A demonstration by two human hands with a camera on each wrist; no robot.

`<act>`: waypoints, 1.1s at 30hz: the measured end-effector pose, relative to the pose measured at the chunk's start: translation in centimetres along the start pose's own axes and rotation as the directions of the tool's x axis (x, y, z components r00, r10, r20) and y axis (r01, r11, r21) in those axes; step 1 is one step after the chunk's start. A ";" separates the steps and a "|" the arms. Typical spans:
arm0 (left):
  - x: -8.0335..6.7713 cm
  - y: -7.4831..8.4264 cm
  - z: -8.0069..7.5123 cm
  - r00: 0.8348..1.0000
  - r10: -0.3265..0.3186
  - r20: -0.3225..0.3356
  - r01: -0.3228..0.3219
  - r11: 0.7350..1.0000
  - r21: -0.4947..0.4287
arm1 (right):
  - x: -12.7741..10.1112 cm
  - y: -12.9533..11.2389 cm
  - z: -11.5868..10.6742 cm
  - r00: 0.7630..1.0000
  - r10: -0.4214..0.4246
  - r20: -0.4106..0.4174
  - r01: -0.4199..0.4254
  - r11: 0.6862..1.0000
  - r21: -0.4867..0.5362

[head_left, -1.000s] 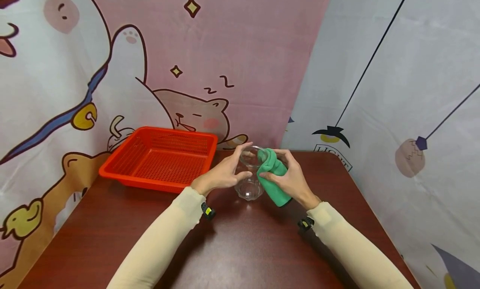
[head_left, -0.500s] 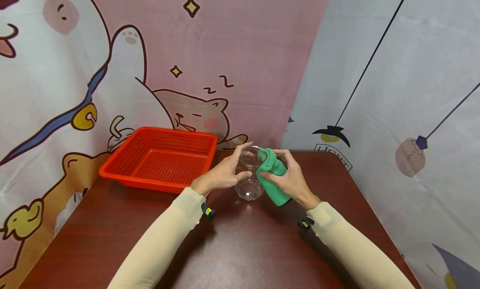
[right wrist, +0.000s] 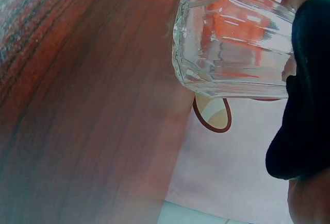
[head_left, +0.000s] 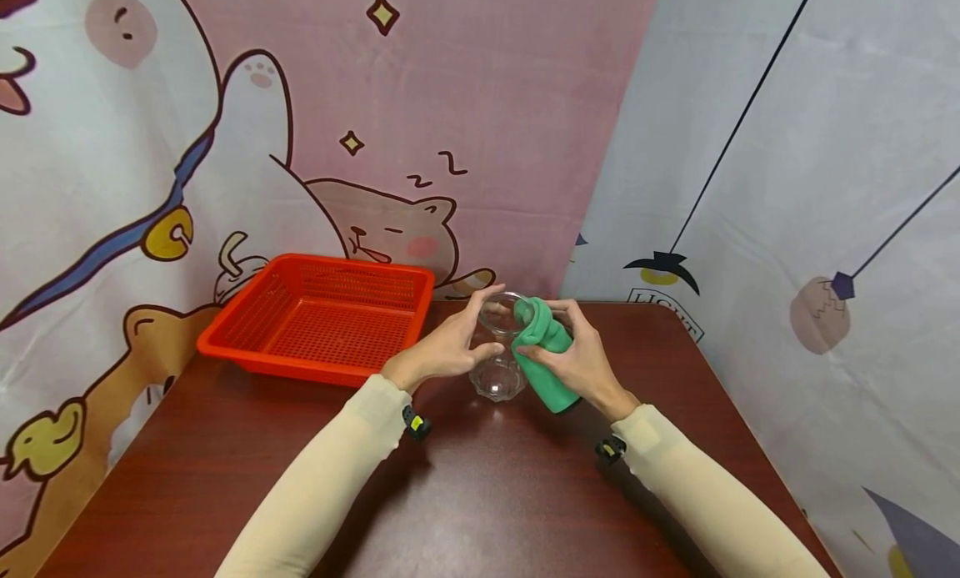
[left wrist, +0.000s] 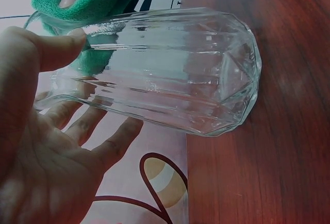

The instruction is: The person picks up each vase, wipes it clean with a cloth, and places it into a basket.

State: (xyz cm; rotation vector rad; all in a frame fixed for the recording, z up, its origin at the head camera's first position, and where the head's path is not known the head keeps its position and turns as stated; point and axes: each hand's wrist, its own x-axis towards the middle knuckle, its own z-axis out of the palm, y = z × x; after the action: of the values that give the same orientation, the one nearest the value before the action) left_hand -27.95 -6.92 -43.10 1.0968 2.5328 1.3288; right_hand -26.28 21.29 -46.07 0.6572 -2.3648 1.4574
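Note:
A clear ribbed glass [head_left: 498, 353] [left wrist: 165, 72] [right wrist: 229, 44] is held just above the dark wooden table [head_left: 465, 495], tilted with its rim away from me. My left hand [head_left: 450, 344] [left wrist: 51, 131] grips the glass, thumb and fingers curled round its side near the rim. My right hand [head_left: 577, 357] holds a folded green cloth [head_left: 543, 353] [left wrist: 90, 0] against the glass; the cloth's top end pushes over the rim into the mouth. In the right wrist view the cloth [right wrist: 309, 95] shows dark at the right edge.
An orange perforated basket [head_left: 318, 315] sits on the table's far left, close to the glass. Cartoon-printed cloth backdrops [head_left: 300, 119] rise behind the table and along its right side. Bare tabletop lies in front of my arms.
Nearly nothing: the right hand and the green cloth have shifted very slightly against the glass. The left hand and glass stay put.

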 end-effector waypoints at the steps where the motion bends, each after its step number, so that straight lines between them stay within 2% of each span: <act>1: 0.0 0.0 0.0 1.000 0.000 0.000 0.000 1.000 0.001 | 0.0 0.1 0.0 1.000 0.000 0.000 0.000 1.000 -0.005; 12: 0.0 0.1 0.0 1.000 -0.005 0.006 0.005 1.000 -0.010 | -0.1 0.5 0.2 1.000 0.016 0.002 -0.016 0.999 -0.033; 19: 0.0 0.0 0.0 1.000 0.017 -0.007 -0.017 1.000 -0.004 | -0.3 1.2 0.3 0.999 0.017 0.041 -0.013 0.995 -0.095; 33: 0.1 -0.2 0.0 1.000 0.022 -0.011 -0.022 1.000 0.010 | -0.6 1.8 0.1 0.995 0.009 0.103 0.013 0.977 -0.211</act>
State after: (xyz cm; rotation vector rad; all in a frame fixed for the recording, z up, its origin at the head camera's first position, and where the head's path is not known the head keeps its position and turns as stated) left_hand -28.08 -6.89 -43.22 1.1253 2.5453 1.3324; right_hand -26.70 21.97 -47.74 0.6936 -2.5505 1.1736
